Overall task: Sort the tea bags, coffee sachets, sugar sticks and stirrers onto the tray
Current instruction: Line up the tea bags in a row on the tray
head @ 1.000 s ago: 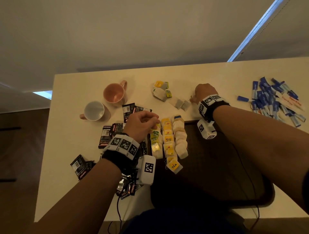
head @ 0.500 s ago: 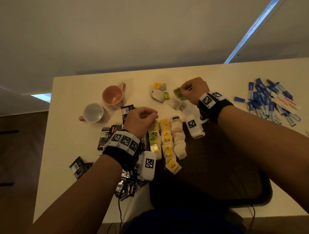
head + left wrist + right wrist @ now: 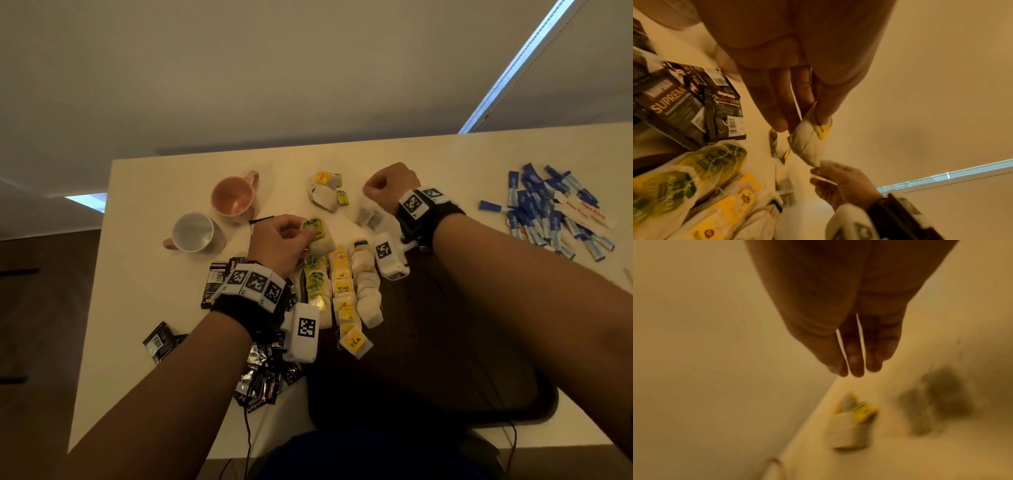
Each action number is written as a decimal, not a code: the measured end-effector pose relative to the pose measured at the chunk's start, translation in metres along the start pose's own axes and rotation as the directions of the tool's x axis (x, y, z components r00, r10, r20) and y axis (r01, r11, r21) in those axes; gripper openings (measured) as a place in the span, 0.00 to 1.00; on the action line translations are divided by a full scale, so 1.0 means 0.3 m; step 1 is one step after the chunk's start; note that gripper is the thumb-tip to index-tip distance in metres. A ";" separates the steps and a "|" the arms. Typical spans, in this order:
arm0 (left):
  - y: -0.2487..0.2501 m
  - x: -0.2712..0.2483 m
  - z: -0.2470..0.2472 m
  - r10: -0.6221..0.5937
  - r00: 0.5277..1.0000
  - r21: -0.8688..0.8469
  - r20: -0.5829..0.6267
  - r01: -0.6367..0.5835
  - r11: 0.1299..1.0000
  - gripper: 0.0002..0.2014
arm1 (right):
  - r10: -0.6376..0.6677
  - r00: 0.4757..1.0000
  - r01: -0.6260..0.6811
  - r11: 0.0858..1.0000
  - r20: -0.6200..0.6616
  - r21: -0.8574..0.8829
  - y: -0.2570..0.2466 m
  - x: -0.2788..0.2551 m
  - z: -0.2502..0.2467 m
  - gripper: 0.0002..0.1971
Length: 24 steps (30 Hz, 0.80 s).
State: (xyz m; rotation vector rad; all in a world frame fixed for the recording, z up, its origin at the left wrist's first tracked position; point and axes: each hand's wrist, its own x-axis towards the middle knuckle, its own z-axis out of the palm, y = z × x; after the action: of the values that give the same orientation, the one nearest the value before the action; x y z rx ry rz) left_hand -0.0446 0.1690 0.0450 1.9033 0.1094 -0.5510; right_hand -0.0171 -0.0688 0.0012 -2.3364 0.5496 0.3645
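My left hand (image 3: 303,236) pinches a green-tagged tea bag (image 3: 323,245) just above the far end of the rows of tea bags (image 3: 342,291), which lie on the left part of the dark tray (image 3: 445,342). In the left wrist view my fingertips (image 3: 781,125) hold the tea bag (image 3: 807,146) by its top. My right hand (image 3: 368,190) hovers over loose tea bags (image 3: 370,216) beyond the tray, fingers loosely bent. In the blurred right wrist view nothing shows in the right hand (image 3: 851,371). Blue sugar sticks (image 3: 548,212) lie at the far right. Black coffee sachets (image 3: 219,284) lie left of the tray.
A pink mug (image 3: 234,197) and a white mug (image 3: 193,233) stand at the back left of the pale table (image 3: 154,192). More loose tea bags (image 3: 329,195) lie behind the tray. More coffee sachets (image 3: 260,383) sit by the tray's near left corner.
The tea bag my right hand lifted half a second ago no longer shows in it. My left hand, earlier low over the green row, now holds a green-tagged tea bag raised.
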 end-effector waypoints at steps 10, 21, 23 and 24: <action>-0.039 -0.003 -0.021 -0.016 1.000 -0.013 -0.018 0.016 1.000 0.05 | 0.181 0.971 -0.094 0.890 0.158 -0.446 0.041 0.076 0.112 0.21; -0.049 -0.015 -0.029 0.051 0.998 0.039 -0.027 -0.050 0.998 0.06 | 0.219 0.970 -0.197 0.962 0.104 -0.187 0.070 0.068 0.064 0.14; -0.047 -0.022 -0.026 0.047 0.999 0.027 -0.017 -0.047 0.999 0.05 | 0.238 0.967 -0.230 0.970 0.096 -0.083 0.082 0.064 0.048 0.16; -0.043 -0.026 -0.025 0.048 0.999 0.021 -0.016 -0.048 0.999 0.05 | 0.248 0.965 -0.246 0.969 0.088 -0.029 0.082 0.058 0.039 0.18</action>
State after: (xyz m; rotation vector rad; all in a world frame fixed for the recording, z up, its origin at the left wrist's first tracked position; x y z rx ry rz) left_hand -0.0535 0.1822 0.0393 1.9259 0.0686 -0.5062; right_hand -0.0150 -0.0822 -0.0283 -2.2591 0.7988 0.5913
